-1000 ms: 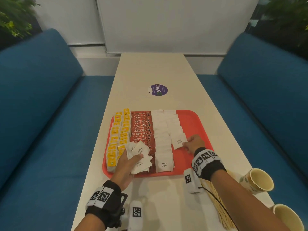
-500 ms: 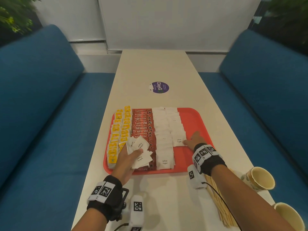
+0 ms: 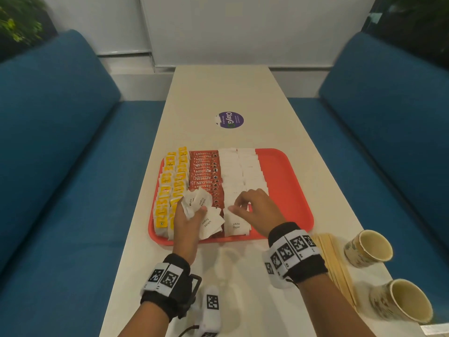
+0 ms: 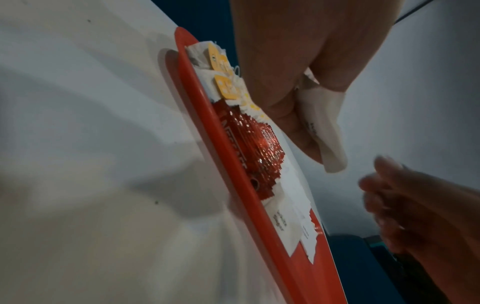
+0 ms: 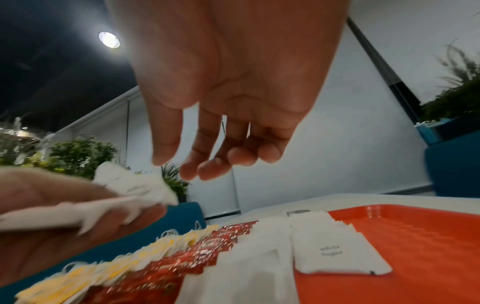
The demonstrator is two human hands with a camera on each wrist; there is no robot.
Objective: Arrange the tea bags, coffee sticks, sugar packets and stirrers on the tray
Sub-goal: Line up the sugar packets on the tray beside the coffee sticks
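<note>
Several sugar packets (image 3: 202, 212) in left hand (image 3: 185, 222), right hand (image 3: 257, 211) beside

Two blue upholstered benches (image 3: 60, 142) flank a long cream table (image 3: 223, 93); white wall (image 3: 243, 25) behind, leafy green plants (image 3: 17, 27) in corners.

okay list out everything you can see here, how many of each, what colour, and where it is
Tray: one, red, middle of the table.
Tea bags: two rows, yellow, left side of the tray.
Coffee sticks: one row, red, beside the tea bags.
Sugar packets: two rows, white, right of the coffee sticks.
Stirrers: a bundle, pale wood, on the table right of the tray.
Paper cups: two, cream, lying at the right edge.
Sticker: one, purple, beyond the tray.
Sofas: two, blue, either side.
Left hand: holds a bunch of white sugar packets.
Right hand: empty, over the sugar rows.
</note>
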